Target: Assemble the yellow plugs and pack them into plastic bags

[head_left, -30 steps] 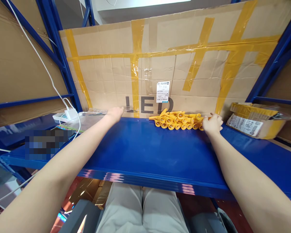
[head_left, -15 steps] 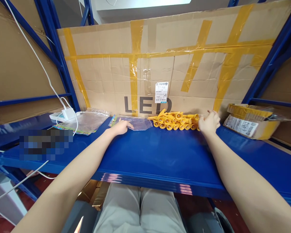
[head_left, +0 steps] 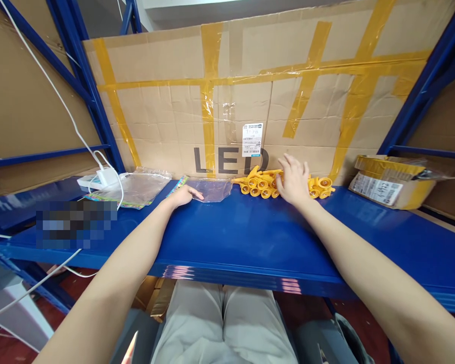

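My left hand (head_left: 182, 195) lies on the near left part of a clear plastic bag (head_left: 218, 189), its fingers stretched out flat to the right. The bag has a colourful printed strip along its left end. To its right is a pile of yellow plastic pipe-shaped pieces (head_left: 255, 183) with round cup ends facing me. Over the middle of that pile my right hand (head_left: 294, 181) is open, fingers apart, and covers some of the pieces. Whether it touches them I cannot tell.
More clear bags (head_left: 146, 188) lie left, near a white power strip and charger (head_left: 105, 177) with cables. A blurred-out dark object (head_left: 76, 222) sits at the front left. A taped carton (head_left: 394, 182) stands right on the blue shelf (head_left: 250, 242); a large cardboard sheet (head_left: 167, 116) closes the back.
My right hand has moved left, from the right end of the pile to above its middle, and its fingers have spread. More yellow pieces show at the right end. My left hand stays on the bag.
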A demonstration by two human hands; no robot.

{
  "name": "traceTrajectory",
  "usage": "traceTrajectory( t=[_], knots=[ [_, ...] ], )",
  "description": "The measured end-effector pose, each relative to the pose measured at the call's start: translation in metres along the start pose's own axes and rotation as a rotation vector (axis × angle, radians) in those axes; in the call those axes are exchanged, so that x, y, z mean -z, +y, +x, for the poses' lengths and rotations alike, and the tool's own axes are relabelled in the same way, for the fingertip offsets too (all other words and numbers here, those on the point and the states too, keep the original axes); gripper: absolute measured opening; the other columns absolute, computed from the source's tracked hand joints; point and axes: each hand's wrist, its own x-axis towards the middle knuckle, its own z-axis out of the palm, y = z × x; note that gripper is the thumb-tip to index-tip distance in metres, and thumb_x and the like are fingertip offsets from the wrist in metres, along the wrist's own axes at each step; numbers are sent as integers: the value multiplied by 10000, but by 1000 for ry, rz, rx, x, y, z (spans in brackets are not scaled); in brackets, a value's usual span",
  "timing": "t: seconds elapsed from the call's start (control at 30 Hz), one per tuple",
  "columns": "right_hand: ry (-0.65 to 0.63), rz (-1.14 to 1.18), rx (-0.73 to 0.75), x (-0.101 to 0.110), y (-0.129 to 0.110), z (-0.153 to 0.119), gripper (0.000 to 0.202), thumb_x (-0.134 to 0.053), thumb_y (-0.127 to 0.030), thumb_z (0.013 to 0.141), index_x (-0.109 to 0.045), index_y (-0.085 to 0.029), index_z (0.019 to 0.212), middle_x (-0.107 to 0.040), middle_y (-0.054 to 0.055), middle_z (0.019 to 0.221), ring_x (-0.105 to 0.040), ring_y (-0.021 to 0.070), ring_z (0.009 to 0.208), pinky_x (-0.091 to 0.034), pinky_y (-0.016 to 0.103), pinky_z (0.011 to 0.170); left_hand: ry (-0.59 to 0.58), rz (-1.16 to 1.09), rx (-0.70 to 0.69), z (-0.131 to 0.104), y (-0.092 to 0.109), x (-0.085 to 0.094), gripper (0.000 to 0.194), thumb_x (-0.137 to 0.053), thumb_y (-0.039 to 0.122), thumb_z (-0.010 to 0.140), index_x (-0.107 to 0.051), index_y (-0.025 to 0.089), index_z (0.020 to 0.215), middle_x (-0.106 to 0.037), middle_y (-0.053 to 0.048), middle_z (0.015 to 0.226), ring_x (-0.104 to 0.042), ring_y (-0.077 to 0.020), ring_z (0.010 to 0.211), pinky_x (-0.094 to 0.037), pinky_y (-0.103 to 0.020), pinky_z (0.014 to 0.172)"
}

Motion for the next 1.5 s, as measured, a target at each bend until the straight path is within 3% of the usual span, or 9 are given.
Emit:
traceTrajectory(
  t=[0.23, 0.33, 0.5, 0.67, 0.8, 1.1, 1.2, 1.3, 1.5],
  knots=[
    [-205, -67, 230, -12, -39, 9, 449, -329, -220, 905, -462, -140, 1326, -434, 159, 1427, -326, 305, 1323, -104, 608, 1081, 75, -32, 72, 6, -6, 4, 267, -492, 117, 637, -732, 195, 725, -743, -28, 988, -654, -184, 1045, -491, -272, 950],
    [-320, -101, 221, -20, -49, 15, 418, -329, -249, 914, -511, -138, 1274, -500, 175, 1362, -388, 322, 1270, -133, 636, 1054, 147, 50, 108, 5, -3, 7, 244, -520, 117, 638, -733, 190, 733, -754, -12, 925, -677, -190, 969, -512, -262, 897],
    [-498, -155, 81, -28, -61, 22, 385, -332, -285, 909, -595, -94, 1116, -633, 209, 1132, -527, 344, 1106, -141, 653, 1031, 195, 247, 106, -1, 9, 7, 267, -513, 99, 650, -745, 192, 744, -755, -11, 866, -684, -202, 916, -513, -223, 815],
    [-504, -166, 62, -30, -71, 28, 396, -365, -324, 884, -596, -82, 1094, -628, 225, 1149, -533, 366, 1106, -136, 655, 1030, 241, 508, 104, -11, 32, -5, 275, -506, 226, 754, -733, 177, 901, -741, -79, 937, -672, -256, 939, -496, -297, 858],
    [-509, -198, 48, -30, -80, 31, 359, -409, -267, 839, -595, -67, 1073, -639, 228, 1106, -550, 352, 1068, -142, 640, 1027, 225, 588, 33, -13, 49, -21, 354, -456, 431, 844, -695, 172, 874, -725, -120, 957, -653, -295, 973, -483, -367, 881],
    [-500, -247, 58, -25, -83, 38, 318, -457, -132, 807, -639, -58, 1057, -596, 225, 1083, -526, 329, 1021, -297, 485, 912, 195, 600, 24, -13, 64, -39, 584, -439, 702, 760, -652, 171, 877, -702, -141, 965, -647, -319, 965, -493, -359, 807],
    [-489, -234, 57, -18, -79, 39, 296, -443, -107, 820, -640, -47, 1032, -587, 214, 1060, -540, 303, 980, -307, 439, 880, 182, 651, 49, -14, 67, -40, 506, -486, 637, 750, -644, 185, 912, -697, -120, 1003, -640, -310, 984, -495, -363, 807],
    [-417, -152, 14, -11, -77, 38, 272, -440, -132, 844, -634, -66, 1023, -584, 195, 1054, -550, 282, 956, -325, 406, 861, 149, 676, 14, -16, 69, -40, 282, -517, 441, 756, -637, 202, 848, -696, -87, 994, -644, -286, 955, -496, -355, 775],
    [-349, 243, -94, -5, -75, 18, 293, -560, -247, 800, -653, -123, 1048, -592, 138, 1052, -576, 259, 923, -417, 357, 809, 142, 645, -64, -16, 67, -39, 117, -499, 254, 733, -606, 207, 740, -701, -56, 902, -649, -245, 884, -482, -316, 706]
  ],
)
